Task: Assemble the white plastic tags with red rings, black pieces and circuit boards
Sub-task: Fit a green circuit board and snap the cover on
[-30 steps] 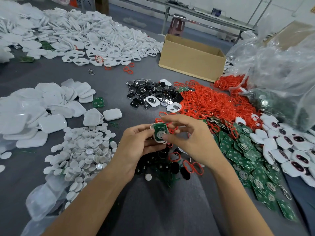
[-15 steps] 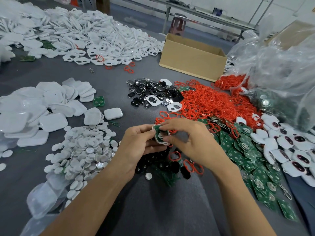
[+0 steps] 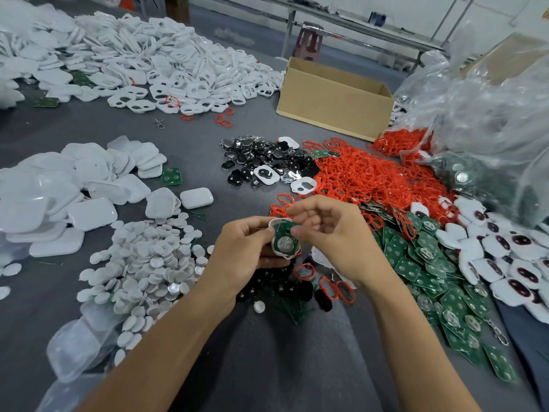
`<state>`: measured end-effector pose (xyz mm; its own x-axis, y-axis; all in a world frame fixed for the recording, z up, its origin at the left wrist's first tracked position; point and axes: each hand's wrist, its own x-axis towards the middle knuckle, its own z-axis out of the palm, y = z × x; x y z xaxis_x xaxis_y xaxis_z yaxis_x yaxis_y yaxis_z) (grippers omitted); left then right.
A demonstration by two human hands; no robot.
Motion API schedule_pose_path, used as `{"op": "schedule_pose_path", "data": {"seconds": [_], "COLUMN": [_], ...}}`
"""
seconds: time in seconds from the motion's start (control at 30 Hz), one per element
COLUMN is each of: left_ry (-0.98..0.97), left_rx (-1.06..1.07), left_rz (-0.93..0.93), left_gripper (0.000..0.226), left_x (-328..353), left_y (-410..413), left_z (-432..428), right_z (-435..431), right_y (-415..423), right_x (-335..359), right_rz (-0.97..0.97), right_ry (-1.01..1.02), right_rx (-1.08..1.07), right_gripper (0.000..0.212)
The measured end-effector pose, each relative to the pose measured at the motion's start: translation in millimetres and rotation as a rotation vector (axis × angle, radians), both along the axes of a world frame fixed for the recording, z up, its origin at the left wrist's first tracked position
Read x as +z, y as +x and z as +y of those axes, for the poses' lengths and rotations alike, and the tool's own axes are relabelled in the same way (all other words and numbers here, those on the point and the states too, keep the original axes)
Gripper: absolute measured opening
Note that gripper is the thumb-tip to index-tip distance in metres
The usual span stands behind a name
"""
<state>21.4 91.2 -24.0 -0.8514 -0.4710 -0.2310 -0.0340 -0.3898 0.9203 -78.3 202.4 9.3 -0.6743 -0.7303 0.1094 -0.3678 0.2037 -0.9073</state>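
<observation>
- Between the fingers [image 3: 295, 232]: left hand [image 3: 246, 248] grips tag [image 3: 285, 257] by rim; right hand [image 3: 329, 233] pinches board [image 3: 284, 242] top.
- Tag likely light, stiff, slick; hold rim, not board face.

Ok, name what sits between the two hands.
Head view: a white tag with a green circuit board inside, held by left hand and right hand.

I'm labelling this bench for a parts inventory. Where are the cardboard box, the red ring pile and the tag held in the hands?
cardboard box [image 3: 329, 108], head view, its front wall.
red ring pile [image 3: 365, 182], head view, middle of the heap.
held tag [image 3: 284, 242], head view, the green board seated in it.
</observation>
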Motion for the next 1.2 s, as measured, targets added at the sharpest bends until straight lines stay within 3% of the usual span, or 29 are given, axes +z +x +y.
{"op": "schedule_pose_path", "data": {"seconds": [0.17,0.27,0.37,0.63,0.73,0.83,1.2], "left_ry": [-0.013,-0.020,-0.018,0.016,0.013,0.003,0.000], "left_rx": [0.018,0.039,0.069,0.116,0.107,0.105,0.086], "left_rz": [-0.024,-0.035,-0.023,0.008,0.000,0.000,-0.007], "left_gripper": [0.028,0.025,0.023,0.021,0.020,0.020,0.019], "left_x": [-0.1,1.4,3.2,3.9,3.3,2.6,0.0], "left_y": [0.6,1.5,2.6,1.2,1.3,1.6,0.5], "left_z": [0.3,-0.9,-2.8,-4.8,-3.9,-4.2,-2.9], "right_z": [7.5,19.3,41.6,118.7,125.5,123.0,104.8], "right_y": [-5.2,-10.9,-18.2,-15.3,-11.1,-12.3,-29.7], "right_x": [6.3,14.5,23.2,14.6,-2.4,-5.6,8.7], "right_rz": [-0.267,-0.330,-0.256,-0.129,0.072,0.221,0.221], "right_ry": [-0.094,-0.112,-0.052,0.400,0.590,0.645,0.841], "right_rx": [-0.062,-0.081,-0.117,-0.081,-0.095,-0.155,0.047], "right_gripper": [0.025,0.028,0.032,0.023,0.015,0.016,0.030]}}
